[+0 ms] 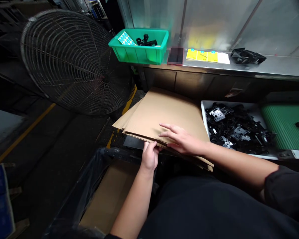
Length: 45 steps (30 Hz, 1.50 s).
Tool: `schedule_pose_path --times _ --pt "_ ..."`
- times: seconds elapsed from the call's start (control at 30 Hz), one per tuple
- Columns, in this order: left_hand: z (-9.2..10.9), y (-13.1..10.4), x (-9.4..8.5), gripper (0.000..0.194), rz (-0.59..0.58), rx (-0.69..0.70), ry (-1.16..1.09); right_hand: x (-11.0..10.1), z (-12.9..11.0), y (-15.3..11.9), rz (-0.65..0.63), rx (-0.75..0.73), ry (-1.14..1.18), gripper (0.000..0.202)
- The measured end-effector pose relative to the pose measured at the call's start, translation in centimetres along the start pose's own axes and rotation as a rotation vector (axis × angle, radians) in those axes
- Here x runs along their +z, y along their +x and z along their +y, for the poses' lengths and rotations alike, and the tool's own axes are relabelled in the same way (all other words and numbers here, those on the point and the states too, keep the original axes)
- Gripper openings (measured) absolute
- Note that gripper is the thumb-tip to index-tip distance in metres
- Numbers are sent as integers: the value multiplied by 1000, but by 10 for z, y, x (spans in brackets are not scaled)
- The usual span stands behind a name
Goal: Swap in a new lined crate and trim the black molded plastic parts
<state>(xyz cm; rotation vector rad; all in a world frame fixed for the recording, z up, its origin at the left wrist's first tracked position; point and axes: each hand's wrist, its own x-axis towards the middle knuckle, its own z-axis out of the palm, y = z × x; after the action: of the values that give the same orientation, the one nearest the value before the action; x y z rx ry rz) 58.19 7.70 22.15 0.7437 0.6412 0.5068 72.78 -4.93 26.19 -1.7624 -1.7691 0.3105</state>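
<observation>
Several flat brown cardboard sheets (169,113) lie in a loose, slightly fanned stack in front of me. My left hand (149,156) grips the near edge of the sheets, its thumb on top and the other fingers hidden beneath. Over the top sheet, near that same edge, my right hand (180,138) is spread with its fingers apart, holding nothing. To the right of the stack stands a white tray (203,111) full of black parts with some silvery pieces.
A large wire-caged fan (74,63) stands at the left. On the metal ledge (276,68) are a green bin (139,54), yellow labels (201,55) and a black bundle (248,56). A plastic-lined container (87,179) holds cardboard below; a green ribbed surface (286,126) is at right.
</observation>
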Motion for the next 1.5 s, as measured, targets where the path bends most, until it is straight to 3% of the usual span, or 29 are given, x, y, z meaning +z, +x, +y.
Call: schedule_pose_path --times 0.17,0.33,0.57,0.83,1.0,1.5 --pt "-1 1 -2 35 29 -11 9 -5 -9 -1 -24 -86 -134 32" --pt "-3 2 -5 39 15 -6 6 0 -10 0 98 -83 -292 20" --pt "-1 2 -4 44 42 -27 13 3 -6 -3 151 -96 -284 22" --pt "-1 1 -6 43 -2 -11 9 -6 -6 -1 45 -154 -387 29" --pt "1 2 -7 38 -10 -27 -1 -6 -13 4 51 -87 -363 22" --pt "0 1 -11 36 -34 -25 18 8 -12 1 36 8 -321 31"
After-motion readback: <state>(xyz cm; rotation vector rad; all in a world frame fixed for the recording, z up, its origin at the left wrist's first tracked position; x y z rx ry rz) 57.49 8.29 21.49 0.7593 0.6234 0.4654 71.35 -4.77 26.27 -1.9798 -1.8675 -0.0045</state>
